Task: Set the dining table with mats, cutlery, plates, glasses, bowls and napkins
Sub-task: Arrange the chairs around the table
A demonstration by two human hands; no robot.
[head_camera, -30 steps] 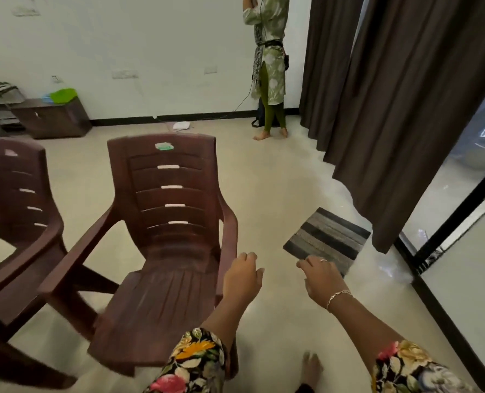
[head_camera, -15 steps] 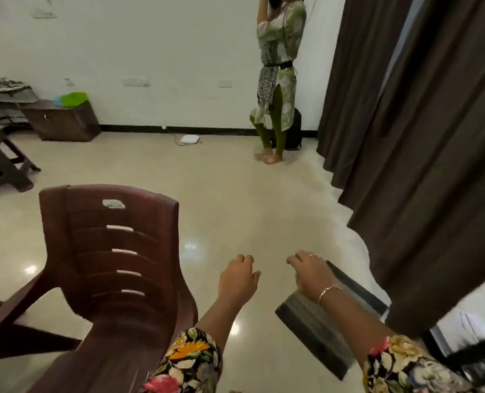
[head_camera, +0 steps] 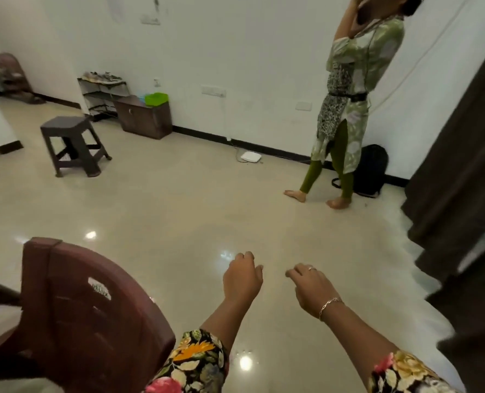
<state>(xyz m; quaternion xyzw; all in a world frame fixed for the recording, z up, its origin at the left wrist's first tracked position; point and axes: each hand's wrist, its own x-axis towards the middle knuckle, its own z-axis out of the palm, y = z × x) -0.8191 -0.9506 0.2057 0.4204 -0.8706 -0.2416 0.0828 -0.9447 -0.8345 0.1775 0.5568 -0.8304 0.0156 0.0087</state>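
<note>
Chair (head_camera: 88, 313) shifted lower-left, stool (head_camera: 71, 143) entered; left hand (head_camera: 242, 279), right hand (head_camera: 310, 287) empty.

The left grip (head_camera: 242, 276) and the right grip (head_camera: 310, 287) hang side by side above the floor (head_camera: 179, 208), apart from each other. A chair (head_camera: 88, 316) stands to the left of them. Farther back on the left is a stool (head_camera: 71, 143). Behind it a rack (head_camera: 102, 92) and a cabinet (head_camera: 143, 117) stand against the wall (head_camera: 235, 52), with a tub (head_camera: 156, 98) on the cabinet. At the right a person (head_camera: 346, 109) stands before a backpack (head_camera: 373, 168), near the curtain (head_camera: 462, 165).
</note>
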